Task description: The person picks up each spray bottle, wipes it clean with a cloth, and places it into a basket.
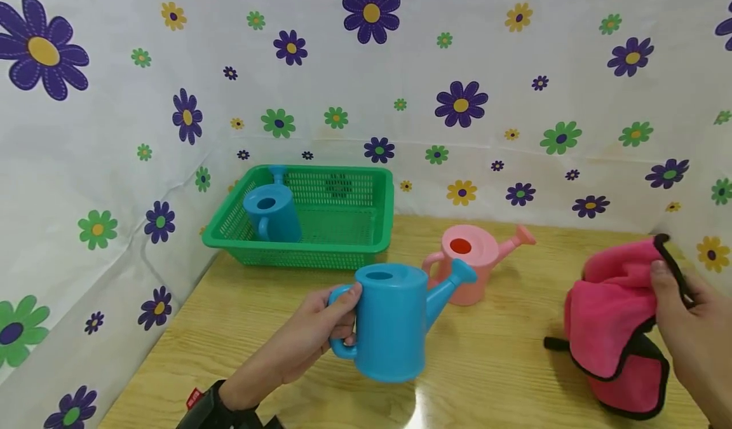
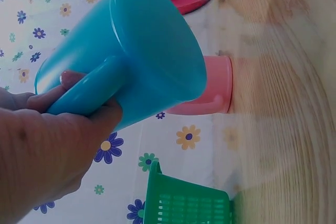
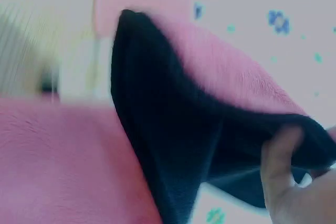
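Observation:
My left hand (image 1: 323, 324) grips the handle of a blue watering can (image 1: 391, 330), its fingers curled round the handle in the left wrist view. The can is upright in the head view, spout pointing right. Behind it stands a pink watering can (image 1: 471, 260), partly hidden by the blue spout. At the right, my right hand (image 1: 689, 321) pinches the black-trimmed edge of a pink cloth (image 1: 612, 314). The cloth hangs folded, and the right wrist view shows its dark side (image 3: 163, 98). Its lower part is close over the table.
A green basket (image 1: 309, 247) with slotted walls stands at the back left, holding another blue watering can (image 1: 274, 213) on its left side. The wooden table (image 1: 492, 378) meets a white flower-printed sheet (image 1: 412, 86) at the back and left.

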{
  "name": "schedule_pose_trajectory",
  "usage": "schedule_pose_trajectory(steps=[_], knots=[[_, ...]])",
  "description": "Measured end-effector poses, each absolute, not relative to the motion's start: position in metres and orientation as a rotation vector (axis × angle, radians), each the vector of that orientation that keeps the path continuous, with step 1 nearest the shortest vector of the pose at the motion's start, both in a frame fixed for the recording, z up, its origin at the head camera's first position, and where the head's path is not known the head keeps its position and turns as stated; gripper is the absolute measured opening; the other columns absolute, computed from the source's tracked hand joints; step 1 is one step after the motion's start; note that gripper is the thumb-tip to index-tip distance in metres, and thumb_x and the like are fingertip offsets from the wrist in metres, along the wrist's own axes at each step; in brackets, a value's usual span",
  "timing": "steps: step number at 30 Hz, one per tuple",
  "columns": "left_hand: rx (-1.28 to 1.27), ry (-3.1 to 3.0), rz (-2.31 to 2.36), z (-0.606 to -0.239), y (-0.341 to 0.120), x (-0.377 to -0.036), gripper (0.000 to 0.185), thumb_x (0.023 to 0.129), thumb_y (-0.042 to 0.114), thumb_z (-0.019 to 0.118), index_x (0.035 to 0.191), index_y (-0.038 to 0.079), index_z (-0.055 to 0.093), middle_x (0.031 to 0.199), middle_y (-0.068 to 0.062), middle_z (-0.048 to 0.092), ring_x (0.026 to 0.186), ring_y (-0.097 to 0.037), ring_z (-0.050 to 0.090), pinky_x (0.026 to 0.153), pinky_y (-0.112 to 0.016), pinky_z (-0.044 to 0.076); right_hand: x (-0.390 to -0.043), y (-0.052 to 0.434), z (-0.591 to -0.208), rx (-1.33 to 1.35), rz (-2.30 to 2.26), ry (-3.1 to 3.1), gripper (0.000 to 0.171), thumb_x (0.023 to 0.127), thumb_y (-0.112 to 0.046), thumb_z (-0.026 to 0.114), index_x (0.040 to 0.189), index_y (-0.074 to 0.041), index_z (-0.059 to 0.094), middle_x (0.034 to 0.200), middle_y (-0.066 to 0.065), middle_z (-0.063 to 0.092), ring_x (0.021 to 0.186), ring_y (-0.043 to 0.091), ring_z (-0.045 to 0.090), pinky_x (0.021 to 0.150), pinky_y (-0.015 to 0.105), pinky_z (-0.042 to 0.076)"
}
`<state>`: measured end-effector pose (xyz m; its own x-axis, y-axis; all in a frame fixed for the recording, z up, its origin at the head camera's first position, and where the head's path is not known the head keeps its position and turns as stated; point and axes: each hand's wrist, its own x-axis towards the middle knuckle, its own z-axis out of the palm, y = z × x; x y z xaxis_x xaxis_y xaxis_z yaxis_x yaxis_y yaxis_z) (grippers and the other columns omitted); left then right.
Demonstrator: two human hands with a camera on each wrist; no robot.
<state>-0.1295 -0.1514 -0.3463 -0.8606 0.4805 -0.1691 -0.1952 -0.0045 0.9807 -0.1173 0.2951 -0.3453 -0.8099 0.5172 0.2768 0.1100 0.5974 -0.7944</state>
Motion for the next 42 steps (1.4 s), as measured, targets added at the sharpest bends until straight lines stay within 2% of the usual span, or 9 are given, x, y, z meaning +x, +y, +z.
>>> schedule_pose_trajectory(steps=[6,8,11,14,19,23,30,34,42], knots=[[0.275,1.830,1.932,-0.349,-0.144,-0.132,0.045,0.106,0.044,0.050,0.079,0.014,0.031,0.067,0.005,0.025,0.061,-0.011,0.030,0.072,-0.028,0.041,-0.088,0.249,-0.354,0.015,1.570,-2.243,0.012,0.099,-0.010,0.066,0.107,-0.018,0.069,0.105,-0.017,0.061,0.090,-0.002,0.059,0.065,0.011,0.050],[0.286,1.824,1.942,-0.350,-0.141,-0.132,0.045,0.107,0.044,0.049,0.078,0.014,0.031,0.067,0.005,0.025,0.061,-0.011,0.030,0.072,-0.028,0.041,-0.085,0.230,-0.358,0.313,1.330,-2.281,0.016,0.093,-0.004,0.072,0.104,-0.015,0.072,0.118,-0.007,0.058,0.112,0.006,0.051,0.085,0.006,0.038],[0.317,1.800,1.938,-0.350,-0.135,-0.132,0.044,0.108,0.041,0.048,0.078,0.014,0.031,0.067,0.005,0.024,0.061,-0.011,0.029,0.072,-0.028,0.041,-0.085,0.207,-0.369,0.645,1.062,-2.203,0.014,0.093,-0.019,0.076,0.104,-0.012,0.074,0.137,0.011,0.051,0.137,0.017,0.034,0.115,0.021,0.016],[0.320,1.785,1.929,-0.351,-0.129,-0.131,0.043,0.108,0.041,0.048,0.078,0.014,0.031,0.067,0.005,0.024,0.060,-0.011,0.027,0.072,-0.028,0.040,-0.091,0.189,-0.379,0.872,0.918,-2.136,0.036,0.100,-0.041,0.062,0.103,-0.006,0.070,0.136,0.025,0.052,0.149,0.019,0.029,0.119,0.031,0.009],[0.299,1.778,1.944,-0.352,-0.118,-0.135,0.044,0.108,0.042,0.048,0.078,0.014,0.031,0.066,0.005,0.024,0.059,-0.011,0.027,0.071,-0.029,0.039,-0.101,0.166,-0.386,1.006,0.730,-2.101,0.037,0.107,-0.034,0.043,0.102,-0.003,0.061,0.123,0.021,0.060,0.136,0.022,0.050,0.130,0.033,0.010],[0.308,1.726,2.010,-0.356,-0.107,-0.139,0.040,0.109,0.041,0.044,0.083,0.012,0.037,0.069,0.005,0.028,0.059,-0.009,0.031,0.069,-0.026,0.040,-0.109,0.162,-0.386,0.986,0.626,-2.099,0.042,0.107,-0.032,0.040,0.114,0.004,0.060,0.114,0.017,0.062,0.109,0.025,0.058,0.125,0.023,0.025],[0.325,1.599,2.144,-0.368,-0.090,-0.147,0.037,0.111,0.040,0.038,0.093,0.009,0.046,0.071,0.005,0.034,0.058,-0.007,0.036,0.065,-0.023,0.038,-0.114,0.169,-0.384,1.000,0.551,-2.029,0.047,0.108,-0.031,0.040,0.124,0.008,0.062,0.125,0.019,0.064,0.104,0.022,0.061,0.100,0.007,0.045],[0.368,1.606,2.121,-0.372,-0.080,-0.151,0.039,0.111,0.043,0.037,0.095,0.009,0.048,0.072,0.004,0.037,0.060,-0.007,0.037,0.066,-0.023,0.038,-0.114,0.171,-0.376,0.991,0.456,-2.000,0.044,0.109,-0.030,0.040,0.125,0.001,0.067,0.129,0.016,0.066,0.093,0.020,0.057,0.074,0.021,0.050],[0.468,1.651,2.062,-0.378,-0.066,-0.154,0.039,0.112,0.039,0.033,0.092,0.008,0.048,0.071,0.004,0.033,0.059,-0.006,0.035,0.063,-0.021,0.036,-0.111,0.171,-0.362,0.988,0.114,-2.115,0.048,0.112,-0.027,0.029,0.126,-0.003,0.068,0.136,0.014,0.065,0.089,0.026,0.058,0.073,0.034,0.051]])
